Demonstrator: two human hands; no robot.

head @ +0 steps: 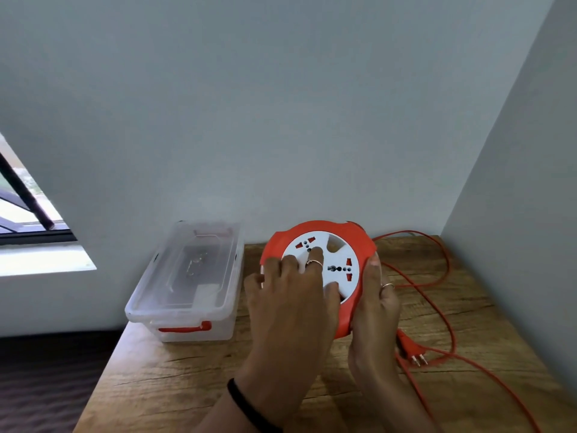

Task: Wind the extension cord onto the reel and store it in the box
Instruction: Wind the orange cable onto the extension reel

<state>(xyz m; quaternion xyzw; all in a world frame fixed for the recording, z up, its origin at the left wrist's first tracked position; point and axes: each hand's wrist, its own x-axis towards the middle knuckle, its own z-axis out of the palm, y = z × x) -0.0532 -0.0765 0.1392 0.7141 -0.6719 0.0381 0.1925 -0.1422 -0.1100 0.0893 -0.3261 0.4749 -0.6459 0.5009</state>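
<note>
A round orange reel (pixel 349 242) with a white socket face is tilted up off the wooden table (pixel 175 367). My left hand (pixel 290 304) lies on the white face, fingers spread over it, thumb in a recess near the lower rim. My right hand (pixel 374 304) grips the reel's right edge. The orange cord (pixel 437 295) trails loose in loops across the table's right side, and its plug (pixel 410 346) lies beside my right hand. A clear plastic box (pixel 187 276) with a lid and an orange latch stands at the table's left end.
Grey walls close in behind the table and on its right. A window sits low on the left. The table's left edge drops off to a dark floor.
</note>
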